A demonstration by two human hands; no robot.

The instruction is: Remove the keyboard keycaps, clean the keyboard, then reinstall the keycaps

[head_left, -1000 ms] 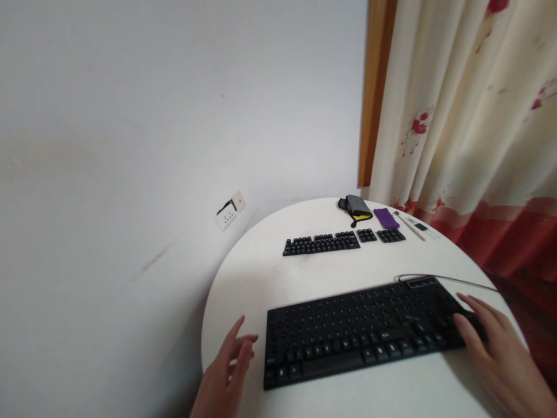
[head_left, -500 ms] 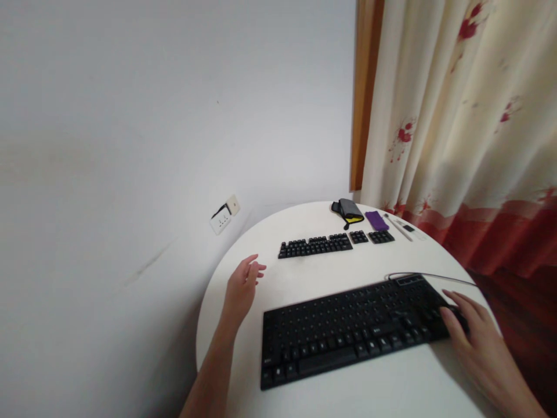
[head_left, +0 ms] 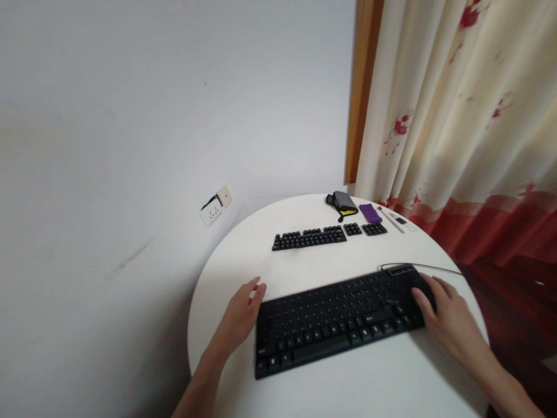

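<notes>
A black keyboard (head_left: 331,316) lies at a slant across the near part of the table, many of its keycaps off and several keys still along its lower rows. My right hand (head_left: 452,313) grips its right end, thumb over the top and fingers round the far side. At the opposite end, my left hand (head_left: 241,310) is beside the upper left corner, fingers extended and thumb apart. Whether it touches the keyboard is hard to tell. Behind the keyboard, loose black keycaps (head_left: 308,238) are laid out in rows, with two smaller keycap groups to their right.
The round white table (head_left: 230,255) stands against a wall with a socket (head_left: 211,212). At its far side lie a grey and yellow cloth (head_left: 345,201), a purple cloth (head_left: 371,213) and a slim pale tool (head_left: 394,222). A cable (head_left: 435,268) runs off right; a curtain (head_left: 413,133) hangs beyond.
My left hand has come down and closer to the keyboard's left end. My right hand has shifted left in view, still at the right end. The whole view has moved slightly.
</notes>
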